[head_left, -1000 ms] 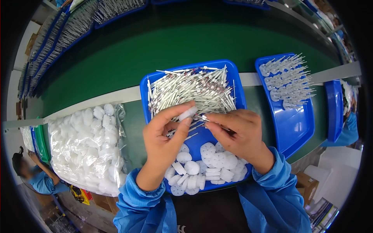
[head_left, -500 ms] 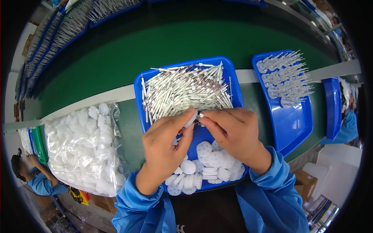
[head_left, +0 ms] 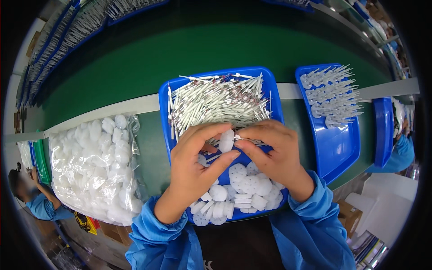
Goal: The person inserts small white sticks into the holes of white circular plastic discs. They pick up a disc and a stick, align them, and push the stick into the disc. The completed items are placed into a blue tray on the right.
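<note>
Above the middle of a blue tray (head_left: 275, 101), my left hand (head_left: 195, 155) holds a white round plastic disc (head_left: 226, 141) by its edges, between thumb and fingers. Close on its right, my right hand (head_left: 274, 150) pinches a thin white stick (head_left: 237, 137) with its tip at the disc. Whether the tip sits in the disc I cannot tell. Many thin white sticks (head_left: 220, 101) with some dark red parts fill the far half of the tray. In the near half lies a pile of loose white discs (head_left: 247, 184), some stacked on edge.
On the left lies a clear plastic bag (head_left: 90, 173) full of white discs. A second blue tray (head_left: 335, 155) at the right holds rows of discs with upright sticks. Beyond runs a green belt (head_left: 202, 45). A co-worker's arm (head_left: 47, 195) shows at the far left.
The disc in my left hand has turned to show more of its face, and my left fingers have spread wider around it. My right hand stays pinched close beside it.
</note>
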{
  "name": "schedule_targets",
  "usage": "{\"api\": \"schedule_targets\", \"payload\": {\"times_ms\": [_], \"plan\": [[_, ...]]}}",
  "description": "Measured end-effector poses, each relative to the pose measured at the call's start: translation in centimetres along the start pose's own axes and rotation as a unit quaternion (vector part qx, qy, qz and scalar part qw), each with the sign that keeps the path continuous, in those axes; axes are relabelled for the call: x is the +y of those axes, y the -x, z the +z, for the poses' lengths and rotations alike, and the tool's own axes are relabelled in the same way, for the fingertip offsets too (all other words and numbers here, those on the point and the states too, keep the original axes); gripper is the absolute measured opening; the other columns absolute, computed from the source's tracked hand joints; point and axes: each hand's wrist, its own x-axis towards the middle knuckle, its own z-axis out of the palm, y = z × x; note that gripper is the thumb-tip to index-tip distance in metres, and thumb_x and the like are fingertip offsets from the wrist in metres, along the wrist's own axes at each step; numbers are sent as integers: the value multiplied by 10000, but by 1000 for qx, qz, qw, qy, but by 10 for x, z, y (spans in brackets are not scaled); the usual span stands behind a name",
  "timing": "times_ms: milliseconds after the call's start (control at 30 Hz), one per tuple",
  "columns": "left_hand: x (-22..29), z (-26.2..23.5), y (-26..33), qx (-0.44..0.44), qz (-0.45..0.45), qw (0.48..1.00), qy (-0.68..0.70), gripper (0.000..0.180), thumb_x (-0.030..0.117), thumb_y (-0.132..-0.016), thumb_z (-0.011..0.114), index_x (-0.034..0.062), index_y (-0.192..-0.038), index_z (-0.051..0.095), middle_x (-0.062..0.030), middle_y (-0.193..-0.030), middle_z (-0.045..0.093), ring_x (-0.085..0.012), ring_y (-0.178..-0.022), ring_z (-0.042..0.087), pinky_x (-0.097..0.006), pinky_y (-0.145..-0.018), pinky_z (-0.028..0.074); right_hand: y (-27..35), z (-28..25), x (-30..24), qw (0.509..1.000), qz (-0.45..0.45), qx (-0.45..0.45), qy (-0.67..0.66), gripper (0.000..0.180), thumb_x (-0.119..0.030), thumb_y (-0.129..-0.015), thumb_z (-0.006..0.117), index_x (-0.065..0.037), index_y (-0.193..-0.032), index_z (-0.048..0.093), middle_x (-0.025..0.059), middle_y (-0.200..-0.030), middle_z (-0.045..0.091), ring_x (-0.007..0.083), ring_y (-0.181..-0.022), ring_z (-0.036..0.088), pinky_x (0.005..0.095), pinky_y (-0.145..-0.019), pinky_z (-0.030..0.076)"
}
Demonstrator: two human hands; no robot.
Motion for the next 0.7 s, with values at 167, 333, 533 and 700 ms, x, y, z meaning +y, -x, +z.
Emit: {"api": "schedule_targets", "payload": {"times_ms": [167,333,533,700], "plan": [[6,0,-4,18,120,987,-105,532,-18,-772,935,53,-1276,781,-115,-1262,716,-243,-1058,725,-319,-800,618,-4,-4,-4,993,40,-20,-106,310,-38,-846,888,-36,-1138,781,90,-991,765,222,-901,750,365,-833,593],[4,5,-2,31,170,976,-136,526,-68,-752,909,47,-1251,791,-106,-1248,704,-232,-997,709,-328,-763,592,3,2,-5,987,80,-42,-130,336,-39,-868,877,-40,-1179,749,54,-929,756,168,-874,741,336,-822,584],[-4,10,2,45,219,960,-167,571,-88,-704,876,59,-1251,797,-97,-1221,737,-228,-928,695,-338,-721,559,6,8,-9,970,133,-34,-198,339,-23,-887,857,-49,-1191,708,20,-888,727,95,-854,693,298,-805,558],[4,8,-1,51,232,953,-189,581,-67,-708,878,51,-1269,783,-95,-1183,767,-246,-918,708,-346,-733,555,8,7,-7,962,118,-53,-239,328,-2,-932,812,-30,-1222,662,38,-997,713,101,-917,684,295,-854,550]]}}
